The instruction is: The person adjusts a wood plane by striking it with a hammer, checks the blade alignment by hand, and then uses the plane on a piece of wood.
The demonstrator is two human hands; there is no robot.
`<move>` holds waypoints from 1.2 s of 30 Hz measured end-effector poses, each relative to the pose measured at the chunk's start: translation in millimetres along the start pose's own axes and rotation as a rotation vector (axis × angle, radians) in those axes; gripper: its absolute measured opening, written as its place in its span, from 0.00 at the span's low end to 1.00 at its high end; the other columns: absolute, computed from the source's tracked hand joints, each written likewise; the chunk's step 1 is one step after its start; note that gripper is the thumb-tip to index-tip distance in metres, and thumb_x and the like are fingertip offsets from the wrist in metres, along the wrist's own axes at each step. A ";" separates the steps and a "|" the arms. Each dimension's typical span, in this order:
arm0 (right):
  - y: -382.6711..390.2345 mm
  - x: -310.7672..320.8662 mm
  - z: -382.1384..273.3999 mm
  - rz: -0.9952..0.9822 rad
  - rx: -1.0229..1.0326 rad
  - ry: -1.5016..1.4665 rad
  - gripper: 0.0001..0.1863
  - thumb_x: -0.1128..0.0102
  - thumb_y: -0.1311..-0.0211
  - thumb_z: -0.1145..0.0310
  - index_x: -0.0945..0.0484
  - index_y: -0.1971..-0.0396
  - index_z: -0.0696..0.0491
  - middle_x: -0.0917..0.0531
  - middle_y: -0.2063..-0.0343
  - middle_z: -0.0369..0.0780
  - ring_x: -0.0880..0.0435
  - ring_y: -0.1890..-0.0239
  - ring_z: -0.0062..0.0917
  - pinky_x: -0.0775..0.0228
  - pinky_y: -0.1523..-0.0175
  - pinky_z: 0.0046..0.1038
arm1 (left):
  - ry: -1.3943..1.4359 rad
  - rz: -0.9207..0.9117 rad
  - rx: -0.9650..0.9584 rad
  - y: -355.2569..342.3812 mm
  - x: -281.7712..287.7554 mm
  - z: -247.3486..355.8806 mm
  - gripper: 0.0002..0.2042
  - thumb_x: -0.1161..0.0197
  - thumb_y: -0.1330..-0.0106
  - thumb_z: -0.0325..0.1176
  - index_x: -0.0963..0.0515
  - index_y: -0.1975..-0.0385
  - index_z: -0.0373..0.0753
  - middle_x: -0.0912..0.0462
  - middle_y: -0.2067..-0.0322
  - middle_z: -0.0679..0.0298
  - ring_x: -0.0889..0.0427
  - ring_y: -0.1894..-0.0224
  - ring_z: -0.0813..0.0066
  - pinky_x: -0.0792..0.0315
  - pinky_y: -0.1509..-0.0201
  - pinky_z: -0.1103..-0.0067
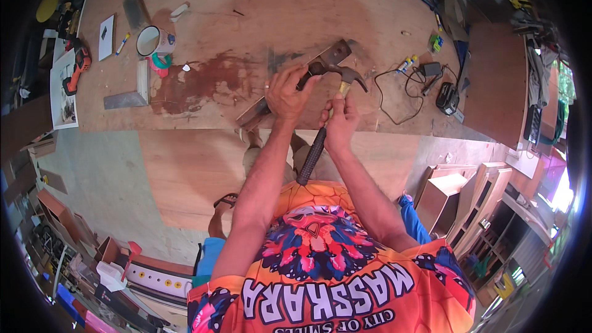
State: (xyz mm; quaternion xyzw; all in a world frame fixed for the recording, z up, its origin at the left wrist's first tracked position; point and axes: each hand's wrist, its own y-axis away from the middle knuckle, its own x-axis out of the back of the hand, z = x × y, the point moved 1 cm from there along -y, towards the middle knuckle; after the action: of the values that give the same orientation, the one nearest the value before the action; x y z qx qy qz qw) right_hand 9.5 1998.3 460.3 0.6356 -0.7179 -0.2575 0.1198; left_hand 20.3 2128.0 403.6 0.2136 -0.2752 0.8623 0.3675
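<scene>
My right hand (340, 120) is closed around the upper handle of a claw hammer (314, 151). Its dark grip points back toward my body, and the curved claw faces right. The hammer's head lies over a long, narrow tool (337, 53) that looks like a hand plane, set diagonally near the table's front edge. Around the middle of that tool my left hand (286, 94) is closed, with a dark part showing beside its fingers. The hand and the hammer head hide much of the tool's middle. Whether the hammer touches it, I cannot tell.
On the wooden table (216, 24), a try square (132, 94), a tape roll (148, 42) and an orange-and-black tool (76, 69) lie left. Right are a cabled charger (430, 69) and a black battery pack (446, 97). Boards (444, 200) lean below the right side.
</scene>
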 end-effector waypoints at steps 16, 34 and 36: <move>-28.0 25.0 -55.1 -0.171 0.396 0.920 0.27 0.45 0.20 0.67 0.30 0.27 0.58 0.25 0.82 0.35 0.27 0.80 0.17 0.32 0.72 0.26 | 0.005 -0.011 0.022 0.7 7.9 6.3 0.17 0.18 0.46 0.47 0.09 0.60 0.49 0.09 0.56 0.73 0.12 0.55 0.69 0.22 0.50 0.70; -75.7 46.9 -79.3 0.041 0.867 1.509 0.41 0.28 0.44 0.66 0.32 0.28 0.50 0.24 0.41 0.56 0.23 0.39 0.51 0.28 0.39 0.49 | -0.296 -0.376 -0.140 20.2 98.6 -51.8 0.32 0.23 0.43 0.50 0.19 0.39 0.45 0.22 0.51 0.60 0.25 0.46 0.54 0.30 0.40 0.57; -61.7 3.6 -87.6 -0.443 1.306 1.591 0.44 0.25 0.47 0.64 0.31 0.28 0.47 0.21 0.43 0.50 0.22 0.41 0.49 0.27 0.39 0.49 | -0.293 -0.419 -0.146 11.0 107.1 -56.1 0.32 0.24 0.43 0.50 0.19 0.38 0.44 0.22 0.51 0.61 0.25 0.45 0.54 0.30 0.40 0.57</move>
State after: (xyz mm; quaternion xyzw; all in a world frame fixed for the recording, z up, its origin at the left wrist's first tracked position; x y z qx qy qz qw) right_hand 105.2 1972.1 501.0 0.6796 -0.2996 0.6547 0.1409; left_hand -65.8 2212.4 418.8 0.3613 -0.3366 0.7052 0.5087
